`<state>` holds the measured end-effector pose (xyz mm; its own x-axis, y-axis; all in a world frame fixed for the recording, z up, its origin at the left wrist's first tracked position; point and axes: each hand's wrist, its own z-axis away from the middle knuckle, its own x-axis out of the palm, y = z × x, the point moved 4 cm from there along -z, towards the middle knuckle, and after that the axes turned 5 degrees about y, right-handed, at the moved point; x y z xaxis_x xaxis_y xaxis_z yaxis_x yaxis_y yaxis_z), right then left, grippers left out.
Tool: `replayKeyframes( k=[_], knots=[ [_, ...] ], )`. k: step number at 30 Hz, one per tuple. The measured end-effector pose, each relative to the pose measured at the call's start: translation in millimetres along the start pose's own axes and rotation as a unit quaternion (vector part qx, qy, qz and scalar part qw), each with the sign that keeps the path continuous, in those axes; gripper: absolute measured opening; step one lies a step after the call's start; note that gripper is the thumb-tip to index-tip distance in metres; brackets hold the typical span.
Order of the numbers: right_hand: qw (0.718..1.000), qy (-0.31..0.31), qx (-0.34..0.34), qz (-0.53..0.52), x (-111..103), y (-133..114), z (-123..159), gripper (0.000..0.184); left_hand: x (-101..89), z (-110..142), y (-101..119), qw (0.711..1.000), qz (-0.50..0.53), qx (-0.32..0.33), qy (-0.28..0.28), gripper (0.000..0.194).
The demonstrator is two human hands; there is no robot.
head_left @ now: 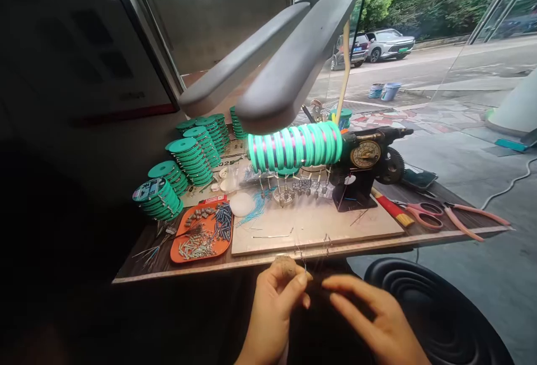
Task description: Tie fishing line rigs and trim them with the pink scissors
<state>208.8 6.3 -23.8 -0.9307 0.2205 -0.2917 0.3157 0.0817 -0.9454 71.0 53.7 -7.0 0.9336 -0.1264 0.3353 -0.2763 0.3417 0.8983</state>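
My left hand is in front of the board's near edge. Its thumb and index finger are pinched on a thin line, its lower end hidden by the fingers. A brownish, rough patch or wrapping shows at the bent index finger. To its right, my right hand has its thumb and index finger apart, with nothing visible between them. Small dark wire-like pieces hang near the board edge above both hands. Behind them stands a black winding machine carrying a row of green spools.
An orange tray of small metal parts lies left of the wooden board. Stacked green spools stand behind it. Scissors and pliers lie at the right. A grey lamp-like arm overhangs the table.
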Motion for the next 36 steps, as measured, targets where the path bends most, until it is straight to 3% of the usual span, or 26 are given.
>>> replayKeyframes(
  k=[2, 6, 10, 13, 15, 17, 20, 23, 26, 30, 32, 34, 36],
  knots=[
    [0.999, -0.01, 0.049, 0.003, -0.4, -3.6, -11.1, 0.028, 0.0, -2.6, -1.9, 0.999, -0.035, 0.02, 0.028, 0.014],
    [0.998, -0.064, -0.005, 0.024, 5.8, -24.3, -31.6, 0.032, 1.4, -7.0, 0.3, 0.99, -0.105, 0.077, 0.049, 0.015],
    [0.998, -0.062, -0.014, 0.012, 5.1, -29.5, -35.9, 0.031, 3.3, -10.7, 4.3, 0.986, -0.149, 0.075, 0.016, 0.017],
    [0.993, -0.082, 0.051, -0.072, 1.9, -23.0, -37.7, 0.028, 6.1, -11.4, 9.7, 0.986, -0.151, 0.062, -0.016, 0.016],
    [0.966, -0.122, 0.139, -0.18, 4.0, -17.4, -39.8, 0.029, 8.6, -9.9, 16.3, 0.985, -0.15, 0.083, -0.032, 0.013],
    [0.914, -0.165, 0.211, -0.303, 10.4, -17.0, -42.1, 0.027, 11.1, -7.3, 23.0, 0.979, -0.159, 0.12, -0.043, 0.012],
    [0.85, -0.18, 0.223, -0.441, 20.6, -25.9, -47.2, 0.012, 11.0, -5.1, 26.6, 0.976, -0.146, 0.159, -0.033, 0.014],
    [0.832, -0.147, 0.206, -0.494, 26.7, -32.5, -49.2, 0.006, 10.0, -8.0, 13.3, 0.997, 0.007, 0.06, -0.044, 0.014],
    [0.84, -0.106, 0.196, -0.494, 24.9, -31.6, -48.3, 0.006, 14.2, -9.3, -4.3, 0.981, 0.16, -0.097, -0.048, 0.013],
    [0.875, -0.098, 0.2, -0.429, 13.2, -21.4, -44.3, 0.008, 23.6, -5.7, -9.2, 0.966, 0.182, -0.177, -0.056, 0.012],
    [0.928, -0.096, 0.17, -0.317, 4.6, -13.8, -41.0, 0.017, 26.4, -3.6, -9.1, 0.962, 0.175, -0.2, -0.059, 0.009],
    [0.982, -0.063, 0.089, -0.155, -5.7, -7.1, -36.6, 0.021, 26.3, -2.6, -10.4, 0.961, 0.167, -0.217, -0.043, 0.009],
    [1.0, -0.008, -0.021, -0.005, -14.9, -3.4, -28.7, 0.019, 25.6, -2.5, -12.6, 0.964, 0.147, -0.22, -0.031, 0.01]
  ],
)
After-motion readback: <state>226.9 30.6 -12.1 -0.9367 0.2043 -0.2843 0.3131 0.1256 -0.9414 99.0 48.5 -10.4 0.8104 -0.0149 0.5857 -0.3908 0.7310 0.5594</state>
